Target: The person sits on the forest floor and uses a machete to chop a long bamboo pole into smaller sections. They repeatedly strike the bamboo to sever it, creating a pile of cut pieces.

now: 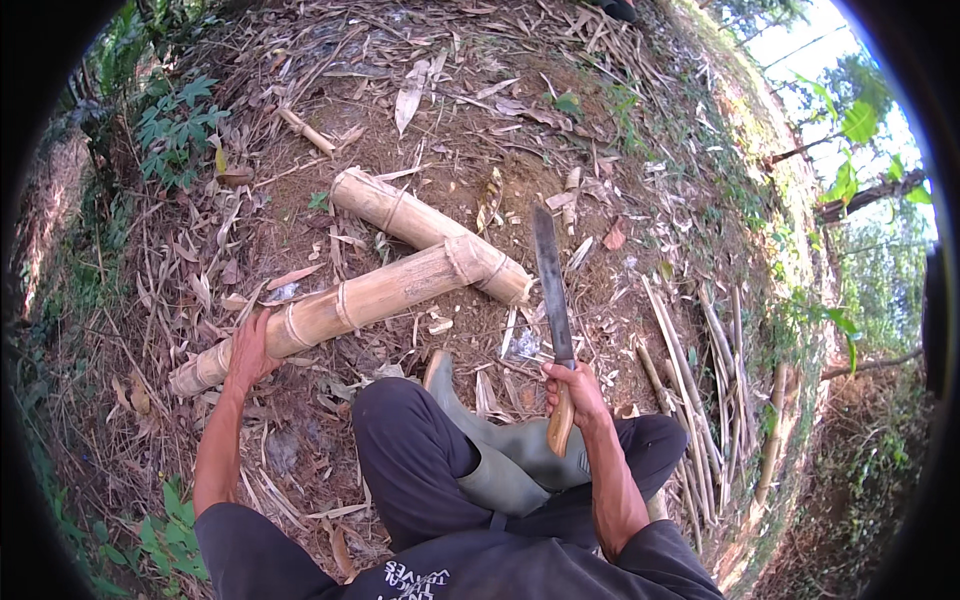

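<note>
A thick bamboo section (375,287) lies slantwise in front of me, its right end resting across a second bamboo section (415,220) on the ground. My left hand (252,352) grips the first section near its lower left end, the fingers partly hidden behind it. In my right hand (576,391) is a machete (551,285), held by its wooden handle with the fingers wrapped round. The dark blade points up and away from me, just right of the second section's near end and apart from it.
I sit with bent legs, in green rubber boots (505,450). Thin bamboo poles (700,390) lie to my right, and a small bamboo piece (308,131) lies beyond the thick sections. Dry leaves and chips litter the sloping ground (600,130). Leafy plants (180,130) grow at the far left.
</note>
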The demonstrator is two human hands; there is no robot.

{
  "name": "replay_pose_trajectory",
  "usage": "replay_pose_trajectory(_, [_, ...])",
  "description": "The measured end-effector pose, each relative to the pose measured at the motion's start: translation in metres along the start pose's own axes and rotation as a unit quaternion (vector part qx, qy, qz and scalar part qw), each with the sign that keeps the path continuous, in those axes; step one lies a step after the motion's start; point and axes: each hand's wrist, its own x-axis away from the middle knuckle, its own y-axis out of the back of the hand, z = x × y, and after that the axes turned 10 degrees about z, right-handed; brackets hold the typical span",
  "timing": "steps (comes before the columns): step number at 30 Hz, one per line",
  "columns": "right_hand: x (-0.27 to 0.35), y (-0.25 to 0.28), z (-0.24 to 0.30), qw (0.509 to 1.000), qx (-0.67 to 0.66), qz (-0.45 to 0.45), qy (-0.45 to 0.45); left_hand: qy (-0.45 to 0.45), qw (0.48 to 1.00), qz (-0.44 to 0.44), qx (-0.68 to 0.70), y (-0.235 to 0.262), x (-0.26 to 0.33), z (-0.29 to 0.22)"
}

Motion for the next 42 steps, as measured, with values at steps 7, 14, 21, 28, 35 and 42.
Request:
replay_pose_trajectory(7, [0.041,0.072,0.007,0.999,-0.023,-0.028,0.003,-0.053,0.991,0.094,0.074,0.035,-0.029,-0.073])
replay_pose_trajectory(14, [0.086,0.109,0.029,0.997,-0.045,-0.054,0.020,0.008,0.887,0.317,0.336,0.092,-0.025,-0.195])
replay_pose_trajectory(21, [0.147,0.133,0.026,0.996,0.043,-0.061,0.045,0.011,0.829,0.303,0.470,0.031,0.033,-0.291])
replay_pose_trajectory(28, [0.198,0.152,0.030,0.952,0.257,-0.135,0.098,0.059,0.907,0.094,0.405,0.029,0.108,-0.339])
replay_pose_trajectory(35, [0.215,0.192,0.058,0.728,0.613,-0.208,0.225,0.096,0.989,-0.014,0.108,0.015,0.202,-0.388])
replay_pose_trajectory(42, [0.160,0.221,0.104,0.502,0.789,-0.096,0.342,0.083,0.971,0.034,0.223,0.033,0.190,-0.390])
